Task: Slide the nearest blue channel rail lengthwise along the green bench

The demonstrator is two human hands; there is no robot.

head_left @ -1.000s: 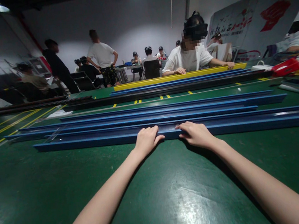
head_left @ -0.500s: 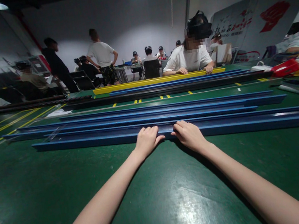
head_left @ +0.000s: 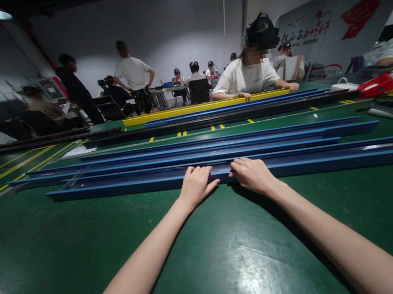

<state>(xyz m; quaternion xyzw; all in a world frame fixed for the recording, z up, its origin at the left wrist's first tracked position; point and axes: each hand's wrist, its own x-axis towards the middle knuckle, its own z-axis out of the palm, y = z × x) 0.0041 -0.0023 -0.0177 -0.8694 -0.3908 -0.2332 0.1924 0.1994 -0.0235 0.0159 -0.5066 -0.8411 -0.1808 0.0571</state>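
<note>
Several long blue rails lie side by side across the green table point(head_left: 215, 263). Both my arms reach forward to the nearest blue rail point(head_left: 333, 160). My left hand point(head_left: 195, 185) lies on its near edge, fingers curled over the top and thumb against the near side. My right hand point(head_left: 251, 174) grips the same rail just to the right, a small gap from the left hand. A second blue rail point(head_left: 147, 164) lies just behind, and more behind that.
Across the table a seated person point(head_left: 245, 77) in a white shirt holds a yellow rail point(head_left: 176, 113) beside blue and dark rails. A red object point(head_left: 375, 87) sits far right. Other people sit and stand at the back. Yellow floor lines point(head_left: 6, 172) run at left.
My right hand has slid left along the rail, closer to my left hand. The person opposite has shifted the yellow rail to the left and moved their hands.
</note>
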